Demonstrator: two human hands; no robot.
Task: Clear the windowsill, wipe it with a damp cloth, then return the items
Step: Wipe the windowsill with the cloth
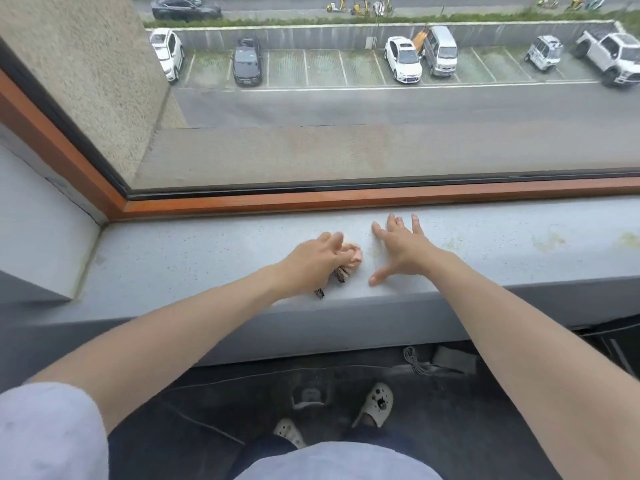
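Sleeve [45, 431]: pale lilac.
Left hand [311, 261]: clutches peach cloth [355, 255] on windowsill [173, 258].
Right hand [398, 252]: spread flat beside it.

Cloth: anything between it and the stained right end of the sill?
Yes: the right hand rests spread on the windowsill just right of the cloth, which the left hand grips. Beyond it, nothing visible before the yellowish stains.

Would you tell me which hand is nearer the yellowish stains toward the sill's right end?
Right. The right hand lies spread left of the stains, apart from them; the left hand is farther left, gripping the pink cloth.
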